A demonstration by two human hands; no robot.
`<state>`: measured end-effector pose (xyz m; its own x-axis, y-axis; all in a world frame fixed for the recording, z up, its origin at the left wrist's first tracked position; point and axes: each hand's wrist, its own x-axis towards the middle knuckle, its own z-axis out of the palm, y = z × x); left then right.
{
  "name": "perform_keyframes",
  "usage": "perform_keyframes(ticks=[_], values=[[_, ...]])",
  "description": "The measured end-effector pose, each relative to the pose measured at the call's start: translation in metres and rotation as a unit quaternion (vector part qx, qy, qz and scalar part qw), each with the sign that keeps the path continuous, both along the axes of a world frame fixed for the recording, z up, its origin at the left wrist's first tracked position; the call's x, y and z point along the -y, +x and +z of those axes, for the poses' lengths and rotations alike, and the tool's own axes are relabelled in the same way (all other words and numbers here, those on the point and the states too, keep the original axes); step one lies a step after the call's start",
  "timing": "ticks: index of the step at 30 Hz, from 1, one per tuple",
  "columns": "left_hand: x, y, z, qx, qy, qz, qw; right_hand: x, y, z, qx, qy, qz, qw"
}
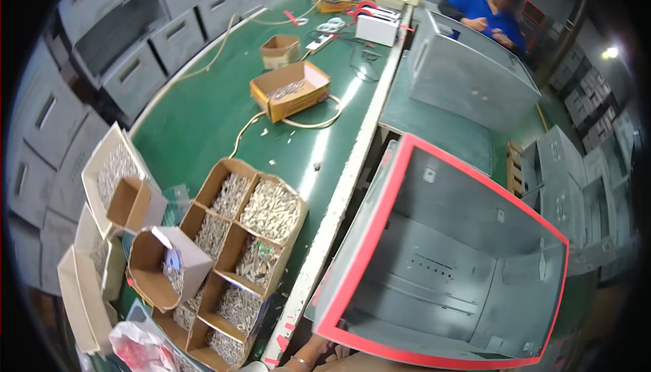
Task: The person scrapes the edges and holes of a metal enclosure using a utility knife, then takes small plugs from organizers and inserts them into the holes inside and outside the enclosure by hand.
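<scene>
One hand (317, 350), the left, is resting near the red-edged metal cabinet (420, 263), grip unclear, the right unseen; the cabinet is facing upward beside the desk (210, 107), probably giving interior access.

A hand (319, 350) is showing beside the near edge of a grey metal box (434, 257) with a red rim. Left of it, a divided cardboard tray (234, 273) of small parts is resting on the green bench (196, 111).

Hand (323, 353) (bottom edge) partly hidden
</scene>
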<state>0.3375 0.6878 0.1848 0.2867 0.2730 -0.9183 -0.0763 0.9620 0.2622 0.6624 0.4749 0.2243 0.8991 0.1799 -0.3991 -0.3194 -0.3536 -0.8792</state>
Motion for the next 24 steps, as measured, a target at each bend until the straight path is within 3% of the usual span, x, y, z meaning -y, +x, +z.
perform_keyframes(ticks=[8, 11, 13, 17, 20, 24], values=[[-0.015, 0.015, -0.008, -0.057, 0.093, -0.145, 0.983, -0.016, -0.001, 0.007, 0.002, -0.093, 0.083, 0.992], [-0.014, 0.027, -0.033, -0.044, 0.077, -0.107, 0.990, -0.015, -0.003, 0.008, -0.003, -0.108, 0.090, 0.990], [-0.037, 0.036, -0.003, -0.010, 0.046, -0.097, 0.994, -0.015, -0.002, 0.006, -0.011, -0.108, 0.091, 0.990], [-0.032, 0.033, -0.076, 0.154, -0.092, 0.025, 0.983, -0.013, -0.001, 0.004, -0.027, -0.123, 0.095, 0.987], [-0.033, 0.027, -0.082, 0.210, -0.089, 0.043, 0.973, -0.011, -0.001, 0.003, -0.035, -0.137, 0.097, 0.985], [-0.029, 0.019, -0.057, 0.191, -0.079, 0.049, 0.977, -0.007, -0.002, -0.001, -0.044, -0.153, 0.101, 0.982]])
